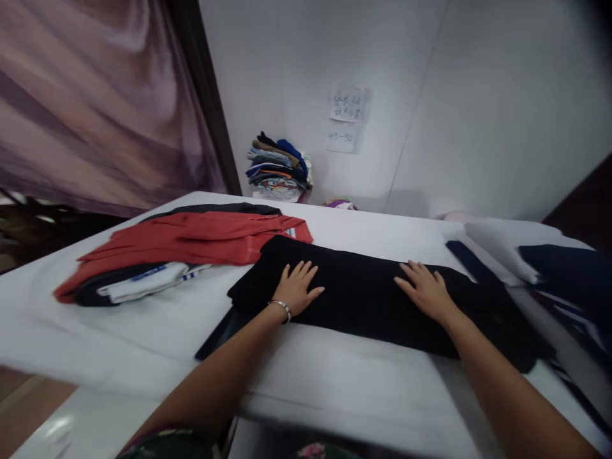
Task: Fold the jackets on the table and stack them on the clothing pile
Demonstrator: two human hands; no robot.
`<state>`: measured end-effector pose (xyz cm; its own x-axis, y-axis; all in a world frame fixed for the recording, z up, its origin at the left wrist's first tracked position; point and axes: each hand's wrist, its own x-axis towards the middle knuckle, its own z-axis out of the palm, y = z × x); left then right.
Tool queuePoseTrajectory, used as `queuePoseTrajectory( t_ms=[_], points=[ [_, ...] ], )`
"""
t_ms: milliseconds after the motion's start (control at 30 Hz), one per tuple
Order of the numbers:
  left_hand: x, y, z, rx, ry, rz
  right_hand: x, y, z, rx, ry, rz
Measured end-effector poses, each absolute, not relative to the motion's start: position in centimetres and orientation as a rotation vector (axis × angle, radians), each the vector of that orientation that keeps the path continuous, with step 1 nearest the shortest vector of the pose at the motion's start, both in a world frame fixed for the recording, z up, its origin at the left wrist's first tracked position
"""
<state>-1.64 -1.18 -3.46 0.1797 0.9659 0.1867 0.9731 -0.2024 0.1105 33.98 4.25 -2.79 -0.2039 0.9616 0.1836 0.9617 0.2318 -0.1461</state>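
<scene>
At your far left, a dusty-pink draped fabric curtain (pixel 105 95) hangs beside the white-covered table (pixel 157 344). On the table's left part lies a red cloth garment (pixel 191 236), with dark cloth and a white garment with blue stripes (pixel 157 280) showing from under its near edge. Farther back, a pile of folded multicoloured clothes (pixel 278 166) stands near the wall. In front of you, a long, flat black cloth garment (pixel 363 293) lies across the middle of the table; its long axis runs left to right, slanting so that the left end points away from you and the right end comes nearer. Your left hand (pixel 297 288) rests palm down on its left part, fingers spread, gripping nothing. Your right hand (pixel 425 293) lies likewise on its right part, open and flat, fingers pointing away and leftward. At the far right, navy-blue cloth (pixel 568 274) lies against white cloth (pixel 497 245).
</scene>
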Motion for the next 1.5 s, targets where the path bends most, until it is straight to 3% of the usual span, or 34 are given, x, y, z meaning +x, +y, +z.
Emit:
queuePoseTrajectory(
  t_ms=[133,367,833,1033,1200,1500],
  points=[
    [-1.7,-1.5,-3.2,-2.408,-1.974,-0.425,32.1,3.9,-5.8,-1.798,-2.267,0.203],
    [-4.5,-1.0,-1.2,-2.007,-2.206,-0.708,33.2,4.4,-6.7,-1.768,-2.271,0.214],
    [-5.3,0.7,0.3,-1.67,-2.567,-0.404,32.6,4.2,-6.5,-1.745,-2.226,0.207],
    [-6.4,3.1,1.0,-1.68,-2.712,-0.603,32.3,3.8,-5.7,-1.767,-2.242,0.226],
    [-7.0,4.5,2.1,-1.738,-2.48,-0.759,32.1,3.5,-5.4,-1.768,-2.246,0.211],
    [-7.5,6.7,-1.2,-1.745,-2.747,-0.477,31.9,3.2,-5.0,-1.765,-2.282,0.186]
  ],
)
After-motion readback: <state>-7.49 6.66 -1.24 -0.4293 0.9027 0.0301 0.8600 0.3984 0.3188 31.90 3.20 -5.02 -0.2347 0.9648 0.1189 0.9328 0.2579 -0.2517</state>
